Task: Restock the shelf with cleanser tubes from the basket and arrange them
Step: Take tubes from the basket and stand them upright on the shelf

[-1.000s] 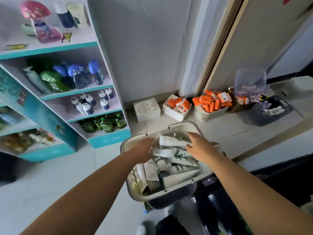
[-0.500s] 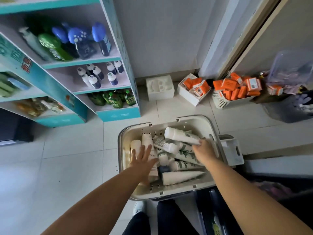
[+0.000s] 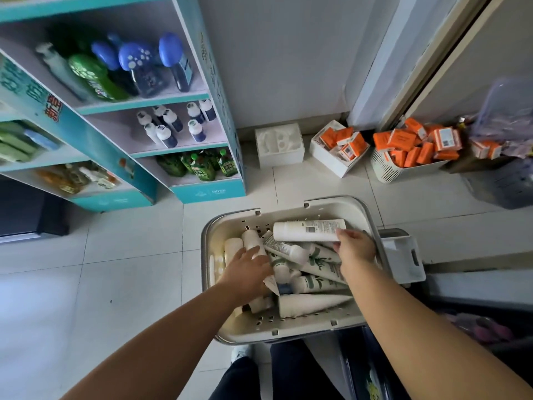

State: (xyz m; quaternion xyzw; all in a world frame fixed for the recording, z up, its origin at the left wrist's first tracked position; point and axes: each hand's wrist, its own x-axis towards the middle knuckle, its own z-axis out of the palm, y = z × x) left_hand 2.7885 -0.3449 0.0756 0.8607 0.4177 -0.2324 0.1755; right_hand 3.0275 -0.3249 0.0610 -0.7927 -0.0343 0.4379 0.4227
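Observation:
A cream plastic basket (image 3: 291,330) sits low in front of me, holding several white cleanser tubes with green leaf prints. My right hand (image 3: 356,248) grips the crimped end of a white tube (image 3: 305,230) lying across the top of the pile. My left hand (image 3: 248,271) reaches into the basket's left side, fingers closing over a white tube (image 3: 252,241); whether it has a firm hold I cannot tell. The teal and white shelf (image 3: 202,93) stands up and to the left, stocked with bottles.
On the shelf are blue-capped bottles (image 3: 138,64), small white bottles (image 3: 170,125) and green pouches (image 3: 202,166). A white foam box (image 3: 279,144), trays of orange boxes (image 3: 415,148) and a dark crate (image 3: 504,186) line the wall. My legs are below the basket.
The view has tilted down and closer to the basket. My right hand has taken hold of the top tube's end; my left hand has moved down onto the tubes at the left.

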